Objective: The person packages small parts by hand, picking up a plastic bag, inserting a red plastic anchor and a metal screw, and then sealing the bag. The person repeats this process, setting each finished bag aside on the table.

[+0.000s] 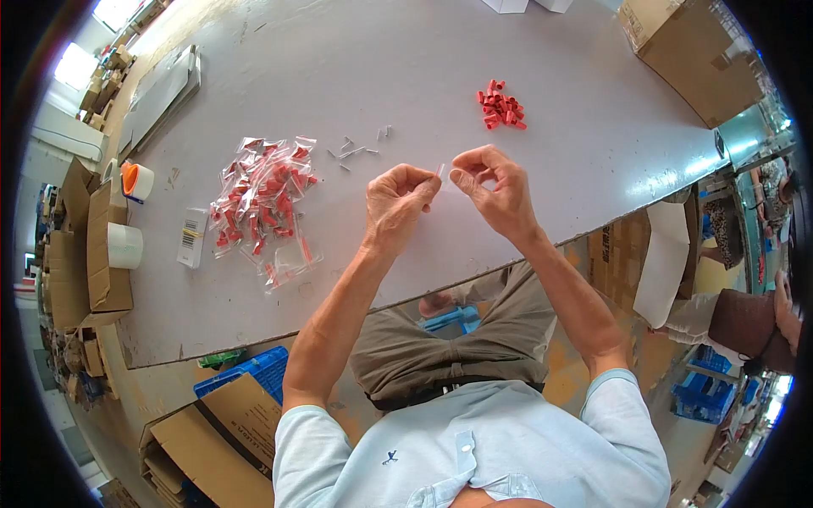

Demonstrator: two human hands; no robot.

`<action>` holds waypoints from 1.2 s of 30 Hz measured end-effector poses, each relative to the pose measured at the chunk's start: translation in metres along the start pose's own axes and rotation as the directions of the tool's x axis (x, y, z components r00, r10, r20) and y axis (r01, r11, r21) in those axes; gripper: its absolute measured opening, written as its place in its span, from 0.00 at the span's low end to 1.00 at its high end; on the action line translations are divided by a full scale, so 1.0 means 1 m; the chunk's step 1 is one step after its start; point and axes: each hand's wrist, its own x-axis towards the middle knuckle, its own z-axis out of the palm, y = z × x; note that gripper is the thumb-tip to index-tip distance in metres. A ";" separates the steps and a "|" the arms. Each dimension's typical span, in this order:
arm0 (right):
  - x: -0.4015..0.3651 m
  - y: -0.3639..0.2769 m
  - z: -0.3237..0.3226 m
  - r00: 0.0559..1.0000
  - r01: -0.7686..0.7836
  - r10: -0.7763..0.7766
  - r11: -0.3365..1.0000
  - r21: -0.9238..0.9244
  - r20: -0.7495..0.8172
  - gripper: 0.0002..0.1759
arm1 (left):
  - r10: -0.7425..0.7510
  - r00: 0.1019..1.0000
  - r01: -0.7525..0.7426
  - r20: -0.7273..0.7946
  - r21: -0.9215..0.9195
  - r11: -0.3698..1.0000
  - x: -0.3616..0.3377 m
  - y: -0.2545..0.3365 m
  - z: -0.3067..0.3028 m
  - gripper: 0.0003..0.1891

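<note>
Over the table, my left hand (396, 205) is closed in a pinch on a small clear zip bag (441, 171), of which a thin edge with a reddish line shows. Close beside it is my right hand (500, 196), fingers curled and a small gap between thumb and forefinger; nothing shows in it. To the left lies a pile of clear zip bags with red pieces inside (262, 195). Several small metal pins (356, 152) are scattered behind my left hand. A heap of loose red caps (501, 108) sits farther back, beyond my right hand.
A cardboard box (690, 55) stands at the back right corner. At the left edge are a white card with a barcode (191, 239), tape rolls (137, 181) and an open carton (102, 254). Blue crates (254, 372) sit below the table's front edge.
</note>
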 end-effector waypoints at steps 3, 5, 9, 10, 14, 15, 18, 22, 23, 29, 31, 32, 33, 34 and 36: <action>-0.007 -0.015 -0.006 0.999 0.007 -0.012 0.991 -0.132 -0.038 0.08 | 0.017 1.000 -0.018 -0.021 -0.068 0.998 0.001 -0.004 -0.006 0.04; -0.010 -0.017 0.002 0.996 -0.083 0.085 0.994 -0.075 0.018 0.08 | 0.044 0.999 -0.045 -0.017 -0.040 0.998 0.002 -0.008 -0.005 0.04; -0.009 -0.007 0.014 0.950 -0.293 0.285 0.955 0.052 0.130 0.09 | 0.143 0.989 -0.135 -0.044 0.151 0.979 -0.004 0.001 -0.004 0.04; -0.010 -0.005 0.016 0.951 -0.301 0.287 0.946 0.118 0.117 0.09 | 0.169 0.985 -0.167 -0.017 0.076 0.983 -0.002 -0.004 -0.005 0.04; -0.008 -0.002 0.014 0.967 -0.254 0.249 0.956 0.145 0.054 0.09 | 0.217 0.976 -0.216 0.011 0.155 0.964 0.001 -0.014 -0.004 0.05; -0.009 -0.001 0.011 0.973 -0.231 0.227 0.962 0.143 0.042 0.09 | 0.207 0.978 -0.205 0.005 0.133 0.970 0.001 -0.015 -0.002 0.06; -0.009 -0.009 0.000 0.934 -0.357 0.331 0.892 0.279 0.138 0.09 | 0.136 0.990 -0.137 0.044 0.005 0.991 -0.002 -0.010 0.004 0.06; -0.010 -0.006 0.000 0.916 -0.401 0.362 0.847 0.349 0.174 0.09 | 0.098 0.989 -0.090 0.107 -0.076 0.993 -0.001 -0.009 0.000 0.05; -0.011 -0.005 0.000 0.912 -0.410 0.360 0.829 0.381 0.197 0.08 | 0.077 0.990 -0.060 0.120 -0.139 0.988 -0.003 -0.008 0.000 0.05; -0.016 -0.004 0.010 0.981 -0.193 0.188 0.962 0.194 0.042 0.05 | 0.066 0.988 -0.029 0.138 -0.253 0.967 0.002 -0.013 -0.006 0.04; -0.016 -0.007 0.012 0.993 -0.120 0.120 0.986 0.118 0.006 0.05 | 0.097 0.985 -0.054 0.140 -0.283 0.958 0.001 -0.012 -0.005 0.04; -0.016 -0.009 0.013 0.998 -0.058 0.058 0.997 0.047 -0.012 0.06 | 0.085 0.989 -0.044 0.121 -0.309 0.950 -0.001 -0.010 -0.004 0.04; -0.016 -0.011 0.016 1.000 0.005 -0.006 1.000 -0.025 -0.025 0.06 | 0.074 0.992 -0.035 0.102 -0.336 0.941 -0.003 -0.008 -0.002 0.04; -0.016 -0.010 0.019 1.000 0.007 -0.008 1.000 -0.024 -0.022 0.06 | 0.075 0.992 -0.037 0.099 -0.337 0.941 -0.004 -0.008 0.000 0.04; -0.017 -0.008 0.028 0.983 0.139 -0.157 0.976 -0.166 -0.098 0.07 | 0.089 0.996 -0.089 -0.013 -0.329 0.940 -0.007 -0.008 0.004 0.04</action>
